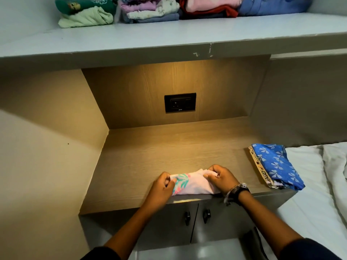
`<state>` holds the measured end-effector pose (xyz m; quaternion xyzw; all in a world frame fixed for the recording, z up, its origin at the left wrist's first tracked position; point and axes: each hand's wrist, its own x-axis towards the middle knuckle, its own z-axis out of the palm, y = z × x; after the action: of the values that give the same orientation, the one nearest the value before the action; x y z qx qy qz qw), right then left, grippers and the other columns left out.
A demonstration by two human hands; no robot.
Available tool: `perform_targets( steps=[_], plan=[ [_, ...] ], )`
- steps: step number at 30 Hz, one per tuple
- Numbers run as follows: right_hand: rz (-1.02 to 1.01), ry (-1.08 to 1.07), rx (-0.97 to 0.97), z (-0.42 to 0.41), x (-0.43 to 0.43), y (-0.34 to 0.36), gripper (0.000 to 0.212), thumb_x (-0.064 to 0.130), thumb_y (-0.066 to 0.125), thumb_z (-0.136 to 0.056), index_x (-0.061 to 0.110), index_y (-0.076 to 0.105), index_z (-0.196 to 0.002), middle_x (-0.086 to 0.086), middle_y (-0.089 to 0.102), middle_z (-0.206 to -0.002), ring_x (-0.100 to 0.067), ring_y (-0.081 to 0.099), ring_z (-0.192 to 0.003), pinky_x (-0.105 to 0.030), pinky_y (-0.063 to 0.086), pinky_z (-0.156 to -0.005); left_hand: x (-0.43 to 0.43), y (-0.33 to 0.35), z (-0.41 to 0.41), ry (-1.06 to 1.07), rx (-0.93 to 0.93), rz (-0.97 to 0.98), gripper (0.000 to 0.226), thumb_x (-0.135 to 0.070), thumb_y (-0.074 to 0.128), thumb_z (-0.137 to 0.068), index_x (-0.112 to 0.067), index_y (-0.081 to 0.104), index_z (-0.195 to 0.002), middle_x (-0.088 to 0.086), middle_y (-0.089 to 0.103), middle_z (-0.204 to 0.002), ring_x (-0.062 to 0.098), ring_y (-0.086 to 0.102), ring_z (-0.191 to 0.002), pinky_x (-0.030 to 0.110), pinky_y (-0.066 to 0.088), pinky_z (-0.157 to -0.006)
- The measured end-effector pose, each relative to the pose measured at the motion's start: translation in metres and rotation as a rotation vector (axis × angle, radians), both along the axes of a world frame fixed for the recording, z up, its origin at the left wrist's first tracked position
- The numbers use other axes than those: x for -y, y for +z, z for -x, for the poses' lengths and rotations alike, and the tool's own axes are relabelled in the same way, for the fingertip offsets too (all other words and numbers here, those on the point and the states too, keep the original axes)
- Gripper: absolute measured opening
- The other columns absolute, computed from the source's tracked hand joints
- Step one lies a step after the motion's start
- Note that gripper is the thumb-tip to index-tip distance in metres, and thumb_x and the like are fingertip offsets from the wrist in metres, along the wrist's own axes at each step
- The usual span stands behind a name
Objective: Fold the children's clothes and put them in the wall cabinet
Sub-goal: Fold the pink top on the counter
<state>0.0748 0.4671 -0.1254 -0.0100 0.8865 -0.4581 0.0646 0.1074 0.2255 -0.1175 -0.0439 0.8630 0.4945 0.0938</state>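
A small pale pink garment with a teal and pink leaf print lies folded near the front edge of the wooden counter. My left hand grips its left end and my right hand grips its right end; a watch and bracelet sit on that wrist. A blue garment with white bows lies folded at the counter's right end. Above, the wall cabinet's grey shelf holds several folded piles: green ones, lilac and floral ones, pink and red ones, blue ones.
A black wall socket sits in the lit wooden back panel. Under the counter are two grey doors with black knobs. A bed with white sheets borders the counter on the right. A plain wall closes the left side.
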Motion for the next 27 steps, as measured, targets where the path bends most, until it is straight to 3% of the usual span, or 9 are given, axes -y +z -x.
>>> perform_targets(
  steps=[4, 8, 11, 14, 17, 21, 23, 25, 27],
  plan=[
    [-0.011, -0.115, 0.060, 0.022, 0.009, -0.011, 0.018, 0.023, 0.072, -0.081, 0.016, 0.058, -0.071, 0.001, 0.063, -0.069, -0.020, 0.056, -0.069, -0.029, 0.046, -0.061, -0.016, 0.000, 0.021, 0.172, 0.075, -0.032, 0.019, -0.023, 0.047, -0.100, -0.005, 0.052, -0.098, 0.018, 0.070, -0.108, 0.021, 0.067, -0.087, 0.024, 0.050, -0.064],
    [-0.192, -0.148, 0.050, 0.028, 0.011, -0.011, 0.023, 0.041, 0.071, -0.078, 0.024, 0.055, -0.078, -0.001, 0.067, -0.083, -0.021, 0.060, -0.074, -0.032, 0.050, -0.063, -0.020, -0.010, 0.023, 0.227, 0.133, 0.179, 0.022, -0.034, 0.041, -0.101, -0.014, 0.050, -0.103, 0.007, 0.069, -0.107, 0.016, 0.066, -0.084, 0.029, 0.052, -0.064],
    [-0.541, -0.128, -0.239, 0.028, 0.016, -0.007, 0.034, 0.049, 0.064, -0.080, 0.024, 0.058, -0.104, -0.004, 0.062, -0.107, -0.023, 0.057, -0.091, -0.035, 0.050, -0.074, -0.021, -0.016, 0.023, 0.253, 0.133, 0.365, 0.023, -0.038, 0.040, -0.100, -0.017, 0.048, -0.108, 0.005, 0.068, -0.107, 0.018, 0.066, -0.086, 0.032, 0.055, -0.067],
    [-0.729, 0.207, -0.473, 0.025, 0.024, -0.002, 0.057, 0.057, 0.060, -0.078, 0.026, 0.052, -0.126, -0.005, 0.055, -0.128, -0.027, 0.050, -0.116, -0.046, 0.041, -0.093, -0.025, -0.016, 0.025, 0.275, 0.080, 0.429, 0.024, -0.038, 0.040, -0.100, -0.018, 0.048, -0.110, 0.006, 0.068, -0.107, 0.021, 0.066, -0.088, 0.033, 0.053, -0.067],
    [-0.770, 0.473, -0.189, 0.030, 0.028, -0.005, 0.065, 0.059, 0.060, -0.078, 0.031, 0.044, -0.134, 0.000, 0.046, -0.140, -0.024, 0.039, -0.128, -0.044, 0.030, -0.101, -0.026, -0.014, 0.025, 0.322, 0.043, 0.379, 0.021, -0.036, 0.044, -0.099, -0.018, 0.048, -0.106, 0.006, 0.067, -0.109, 0.019, 0.065, -0.088, 0.035, 0.057, -0.068],
    [-0.690, 0.371, 0.103, 0.048, 0.030, 0.001, 0.092, 0.061, 0.078, -0.059, 0.026, 0.041, -0.135, -0.002, 0.048, -0.134, -0.027, 0.043, -0.123, -0.042, 0.040, -0.098, -0.024, -0.011, 0.014, 0.511, -0.019, 0.237, 0.038, -0.038, 0.060, -0.089, -0.017, 0.048, -0.118, 0.011, 0.053, -0.127, 0.030, 0.056, -0.109, 0.045, 0.050, -0.090],
    [-0.697, 0.360, 0.202, 0.052, 0.031, 0.004, 0.087, 0.063, 0.081, -0.050, 0.024, 0.049, -0.121, -0.003, 0.054, -0.121, -0.026, 0.052, -0.109, -0.039, 0.048, -0.087, -0.030, -0.011, 0.002, 0.610, 0.116, 0.125, 0.052, -0.041, 0.065, -0.083, -0.017, 0.045, -0.125, 0.013, 0.048, -0.132, 0.033, 0.049, -0.117, 0.045, 0.041, -0.100],
    [-0.638, 0.316, 0.297, 0.053, 0.031, 0.005, 0.081, 0.061, 0.082, -0.046, 0.023, 0.052, -0.112, -0.002, 0.060, -0.111, -0.023, 0.057, -0.095, -0.035, 0.051, -0.077, -0.041, -0.010, -0.004, 0.611, 0.357, -0.119, 0.056, -0.042, 0.068, -0.080, -0.016, 0.046, -0.125, 0.012, 0.057, -0.122, 0.031, 0.058, -0.109, 0.041, 0.047, -0.093],
    [-0.541, 0.259, 0.366, 0.049, 0.031, 0.003, 0.075, 0.059, 0.083, -0.044, 0.024, 0.055, -0.103, 0.000, 0.066, -0.102, -0.021, 0.061, -0.088, -0.032, 0.051, -0.072, -0.053, -0.003, -0.002, 0.483, 0.509, -0.386, 0.045, -0.038, 0.065, -0.084, -0.013, 0.054, -0.119, 0.009, 0.066, -0.106, 0.022, 0.065, -0.089, 0.030, 0.049, -0.068]
  ],
)
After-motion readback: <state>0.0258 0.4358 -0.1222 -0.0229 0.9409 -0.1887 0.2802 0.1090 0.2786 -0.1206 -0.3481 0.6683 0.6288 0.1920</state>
